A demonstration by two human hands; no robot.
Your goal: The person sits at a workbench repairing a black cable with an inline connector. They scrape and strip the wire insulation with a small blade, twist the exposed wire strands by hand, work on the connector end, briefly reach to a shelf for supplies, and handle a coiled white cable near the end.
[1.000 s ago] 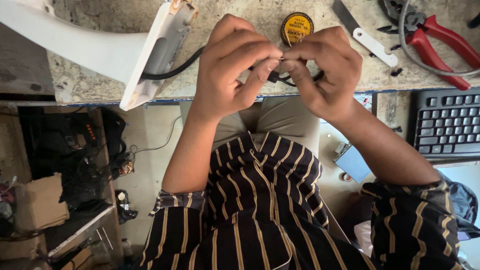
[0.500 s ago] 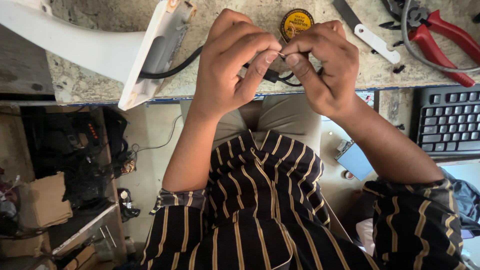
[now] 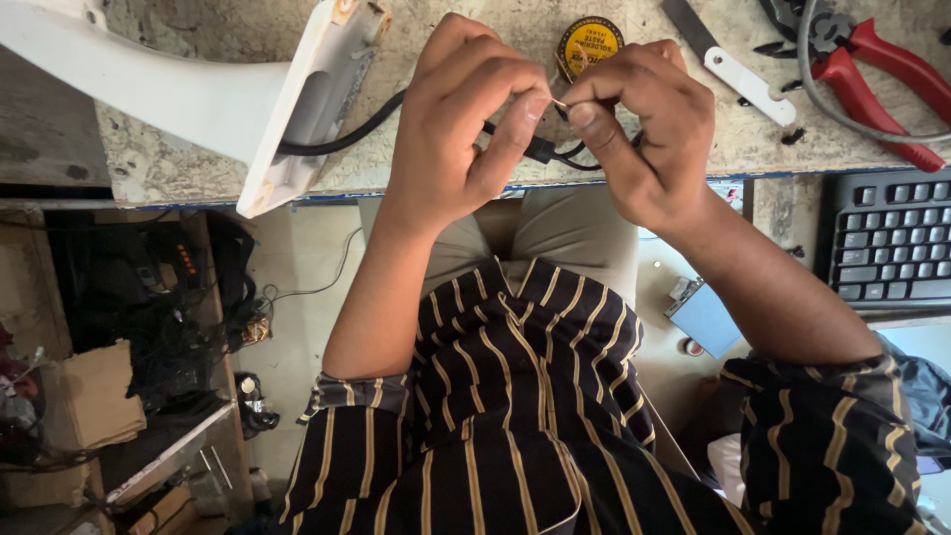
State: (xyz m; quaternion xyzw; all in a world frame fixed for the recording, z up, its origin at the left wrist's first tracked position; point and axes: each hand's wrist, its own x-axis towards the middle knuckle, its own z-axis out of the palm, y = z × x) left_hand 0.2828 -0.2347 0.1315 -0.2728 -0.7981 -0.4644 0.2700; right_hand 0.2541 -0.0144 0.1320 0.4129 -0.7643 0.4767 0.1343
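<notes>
From my remote seat, I see both bare hands meet over the front edge of the speckled grey stone surface (image 3: 178, 163). My left hand (image 3: 466, 119) and right hand (image 3: 644, 129) each have a grip pinched nearly closed, thumb against forefinger, on the thin bare end of a black cable (image 3: 540, 151), the fine wire tip showing between the two sets of fingertips.

The black cable is my landmark. It runs from the hands off to the left and into the open base of a white plastic housing (image 3: 297, 109), which lies tilted on the surface with its long white neck reaching towards the upper left corner. Just behind the cable end, half hidden by the right hand, sits a small round tin with a yellow and black lid (image 3: 586, 42). Further right of the cable lies a utility knife with a white handle and grey blade (image 3: 728, 59), then red-handled pliers (image 3: 882, 74) with a grey wire (image 3: 842, 114) looped across them. Well to the right and below the surface edge sits a black computer keyboard (image 3: 892, 243). Below the cable, striped black and gold sleeves (image 3: 515, 426) fill the foreground.
</notes>
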